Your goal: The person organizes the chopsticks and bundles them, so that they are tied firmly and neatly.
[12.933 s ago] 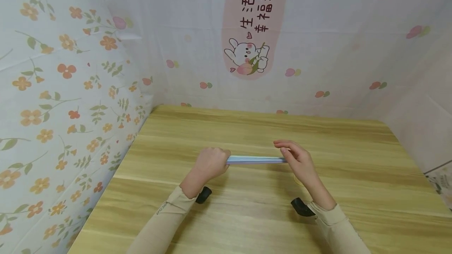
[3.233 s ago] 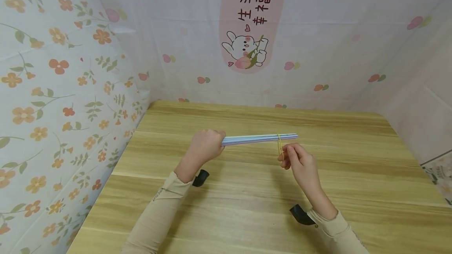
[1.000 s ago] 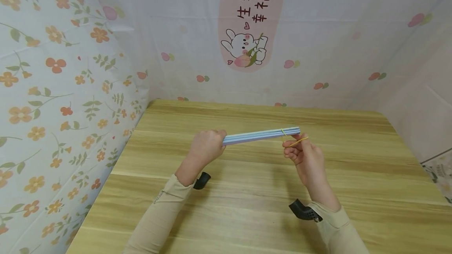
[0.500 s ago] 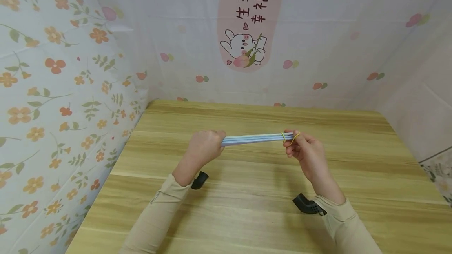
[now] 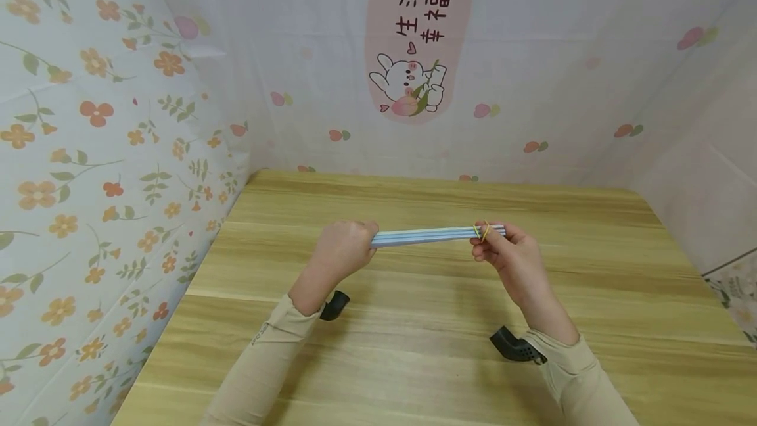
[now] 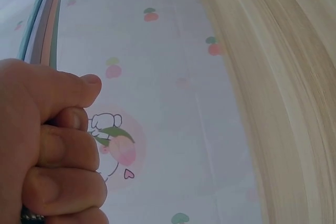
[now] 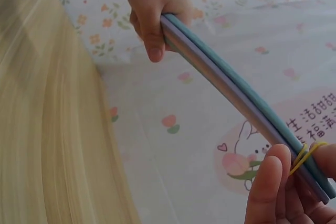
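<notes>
Wood-grain table (image 5: 414, 360) lies below. Left hand (image 5: 345, 246) grips the stick bundle (image 5: 422, 237); right hand (image 5: 517, 260) pinches the yellow band (image 7: 299, 163). Probably light, stiff: hold near ends.

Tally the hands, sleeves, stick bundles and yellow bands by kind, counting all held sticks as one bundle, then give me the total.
Hands, left hand and right hand: 2
Sleeves, left sleeve and right sleeve: 2
Stick bundle: 1
Yellow band: 1
Total: 6

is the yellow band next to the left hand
No, the yellow band lies across the sticks at the end by the right hand.
</notes>
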`<action>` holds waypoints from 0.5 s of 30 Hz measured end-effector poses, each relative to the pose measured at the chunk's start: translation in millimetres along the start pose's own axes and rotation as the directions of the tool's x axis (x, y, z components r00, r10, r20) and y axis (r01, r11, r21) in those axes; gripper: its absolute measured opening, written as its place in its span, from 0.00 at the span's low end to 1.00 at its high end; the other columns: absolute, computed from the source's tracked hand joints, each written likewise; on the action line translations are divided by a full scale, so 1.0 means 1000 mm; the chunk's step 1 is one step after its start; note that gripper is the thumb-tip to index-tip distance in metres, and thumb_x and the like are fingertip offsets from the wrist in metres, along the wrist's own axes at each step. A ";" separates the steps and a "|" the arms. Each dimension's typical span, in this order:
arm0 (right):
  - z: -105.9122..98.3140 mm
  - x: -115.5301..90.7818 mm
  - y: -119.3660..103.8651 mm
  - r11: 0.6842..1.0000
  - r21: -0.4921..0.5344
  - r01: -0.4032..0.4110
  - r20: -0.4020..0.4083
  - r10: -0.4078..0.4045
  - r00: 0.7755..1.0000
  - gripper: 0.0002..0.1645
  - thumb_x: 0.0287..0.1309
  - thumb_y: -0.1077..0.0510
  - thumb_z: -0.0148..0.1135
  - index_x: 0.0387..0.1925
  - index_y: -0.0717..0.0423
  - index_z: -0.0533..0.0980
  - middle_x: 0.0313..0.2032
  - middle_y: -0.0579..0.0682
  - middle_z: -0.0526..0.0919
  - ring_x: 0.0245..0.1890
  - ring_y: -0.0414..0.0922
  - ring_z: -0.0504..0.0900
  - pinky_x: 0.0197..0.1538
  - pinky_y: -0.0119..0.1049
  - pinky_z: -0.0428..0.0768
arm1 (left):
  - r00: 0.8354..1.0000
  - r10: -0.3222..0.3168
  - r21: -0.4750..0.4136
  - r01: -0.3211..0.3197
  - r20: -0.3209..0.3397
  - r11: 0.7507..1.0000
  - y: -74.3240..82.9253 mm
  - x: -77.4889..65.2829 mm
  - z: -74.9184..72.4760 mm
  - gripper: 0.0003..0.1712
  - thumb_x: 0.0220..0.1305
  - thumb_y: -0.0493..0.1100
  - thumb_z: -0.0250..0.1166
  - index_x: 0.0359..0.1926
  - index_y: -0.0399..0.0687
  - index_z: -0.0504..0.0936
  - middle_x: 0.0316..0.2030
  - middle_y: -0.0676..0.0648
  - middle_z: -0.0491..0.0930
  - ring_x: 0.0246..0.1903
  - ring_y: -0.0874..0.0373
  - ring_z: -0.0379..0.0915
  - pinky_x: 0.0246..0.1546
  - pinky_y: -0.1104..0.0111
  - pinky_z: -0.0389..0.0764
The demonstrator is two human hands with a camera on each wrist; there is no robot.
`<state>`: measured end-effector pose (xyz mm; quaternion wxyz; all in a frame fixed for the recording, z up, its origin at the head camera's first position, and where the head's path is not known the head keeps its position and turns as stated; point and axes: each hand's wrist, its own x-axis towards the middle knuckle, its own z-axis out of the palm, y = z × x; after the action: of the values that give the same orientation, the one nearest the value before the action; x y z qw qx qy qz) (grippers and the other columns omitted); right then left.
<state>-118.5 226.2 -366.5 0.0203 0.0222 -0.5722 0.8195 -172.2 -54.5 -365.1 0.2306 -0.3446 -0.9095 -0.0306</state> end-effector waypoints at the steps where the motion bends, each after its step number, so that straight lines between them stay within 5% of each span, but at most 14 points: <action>1: 0.000 0.000 0.000 1.000 0.003 0.003 0.008 -0.003 1.000 0.08 0.65 0.63 0.55 0.36 0.55 0.81 0.26 0.48 0.85 0.24 0.38 0.83 0.31 0.28 0.80 | 1.000 -0.001 -0.002 0.001 0.003 1.000 0.000 0.000 0.000 0.12 0.55 0.38 0.66 0.20 0.47 0.72 0.11 0.53 0.63 0.13 0.64 0.48 0.12 0.73 0.52; 15: -0.001 -0.004 0.006 0.998 -0.037 0.050 0.090 -0.047 0.995 0.05 0.67 0.64 0.51 0.39 0.55 0.74 0.31 0.47 0.83 0.29 0.38 0.82 0.36 0.29 0.80 | 0.999 -0.026 -0.010 0.027 0.024 1.000 -0.001 0.000 0.000 0.11 0.56 0.38 0.66 0.21 0.46 0.73 0.12 0.51 0.68 0.13 0.64 0.49 0.12 0.73 0.53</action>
<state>-114.5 224.8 -372.2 0.0152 0.0722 -0.5878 0.8056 -172.5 -55.0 -364.8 0.2175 -0.3340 -0.9165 -0.0341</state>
